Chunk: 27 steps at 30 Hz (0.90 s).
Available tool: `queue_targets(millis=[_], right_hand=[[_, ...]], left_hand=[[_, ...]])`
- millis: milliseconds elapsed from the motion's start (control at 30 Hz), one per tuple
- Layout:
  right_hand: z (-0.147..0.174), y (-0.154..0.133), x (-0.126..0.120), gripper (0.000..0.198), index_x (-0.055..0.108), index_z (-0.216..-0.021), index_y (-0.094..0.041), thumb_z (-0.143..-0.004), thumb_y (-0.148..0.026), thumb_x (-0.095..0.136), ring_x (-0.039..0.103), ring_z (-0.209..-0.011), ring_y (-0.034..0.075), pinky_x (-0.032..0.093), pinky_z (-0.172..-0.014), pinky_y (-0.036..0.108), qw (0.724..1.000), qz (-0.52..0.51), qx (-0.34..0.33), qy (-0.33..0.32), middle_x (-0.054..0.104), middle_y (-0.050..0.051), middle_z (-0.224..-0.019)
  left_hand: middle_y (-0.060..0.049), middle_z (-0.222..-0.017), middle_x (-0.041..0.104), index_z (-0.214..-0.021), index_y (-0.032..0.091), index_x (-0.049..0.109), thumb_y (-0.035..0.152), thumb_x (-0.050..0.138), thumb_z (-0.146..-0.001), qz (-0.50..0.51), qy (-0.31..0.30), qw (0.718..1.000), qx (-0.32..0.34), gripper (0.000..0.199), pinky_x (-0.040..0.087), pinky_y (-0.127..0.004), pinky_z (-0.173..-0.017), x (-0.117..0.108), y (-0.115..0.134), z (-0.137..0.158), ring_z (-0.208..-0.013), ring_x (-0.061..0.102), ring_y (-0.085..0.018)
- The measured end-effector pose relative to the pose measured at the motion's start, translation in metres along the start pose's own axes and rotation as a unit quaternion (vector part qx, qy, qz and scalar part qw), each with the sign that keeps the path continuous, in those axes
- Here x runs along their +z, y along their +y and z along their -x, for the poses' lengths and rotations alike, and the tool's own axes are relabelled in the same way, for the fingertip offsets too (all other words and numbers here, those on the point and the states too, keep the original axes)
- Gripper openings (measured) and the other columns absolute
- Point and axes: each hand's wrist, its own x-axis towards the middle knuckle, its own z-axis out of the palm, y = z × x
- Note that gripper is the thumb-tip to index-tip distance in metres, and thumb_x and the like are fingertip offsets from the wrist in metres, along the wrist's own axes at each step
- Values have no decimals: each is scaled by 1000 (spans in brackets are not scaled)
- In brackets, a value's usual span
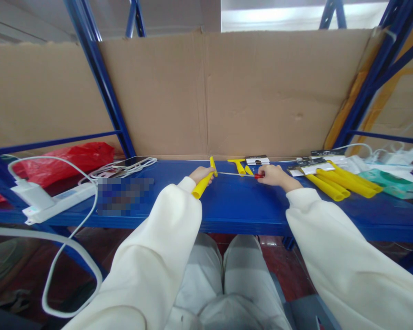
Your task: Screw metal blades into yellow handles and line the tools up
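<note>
My left hand (201, 174) is wrapped round a yellow T-shaped plastic piece (202, 186), its thick round end tilted down toward me. In my right hand (273, 177) is a screwdriver (236, 173) with a red handle, mostly hidden by the fingers. Its long thin metal shaft points left, and the tip meets the yellow piece beside my left fingers; whether it enters a hole I cannot tell. Behind the shaft lie another yellow T-shaped piece (240, 166) and a black-and-white card (257, 160).
Several yellow tubes (354, 179) with header cards lie right of my right hand, beside a green packet (385, 183). At left are a white power strip (60, 203), cables and a red plastic bag (69, 162). Cardboard (244, 96) stands behind the blue shelf (241, 208).
</note>
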Motion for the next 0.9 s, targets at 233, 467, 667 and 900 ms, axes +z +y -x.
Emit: queue_targets(millis=[233, 467, 667, 900], right_hand=[[-1, -1, 1, 19, 67, -94, -21, -77, -29, 63, 66, -78, 21, 40, -64, 27, 1000, -14, 16, 7, 75, 7, -91], [1, -3, -2, 14, 68, -88, -23, -78, -28, 60, 67, -85, 24, 42, -72, 30, 1000, -1, 15, -3, 75, 6, -91], [1, -1, 0, 16, 67, -91, -22, -76, -26, 64, 65, -75, 20, 41, -63, 26, 1000, -15, 23, 3, 74, 6, -86], [2, 0, -1, 23, 73, -98, -25, -81, -29, 58, 69, -94, 26, 45, -76, 31, 1000, -1, 9, -3, 77, 6, -102]], left_hand=[[4, -46, 50, -69, 16, 54, 21, 51, -96, -24, 1, 1000, 2, 28, 35, -20, -38, 0, -1, -1, -35, 43, -8], [4, -47, 50, -69, 15, 56, 21, 52, -96, -27, 4, 1000, 4, 28, 37, -21, -39, 0, -3, -5, -35, 44, -9], [4, -47, 50, -71, 15, 56, 20, 52, -95, -27, 1, 1000, 8, 26, 35, -20, -37, 1, -2, -3, -34, 43, -8], [4, -48, 51, -77, 13, 62, 21, 54, -94, -29, 9, 999, 11, 20, 38, -20, -39, 1, -3, -5, -35, 45, -9]])
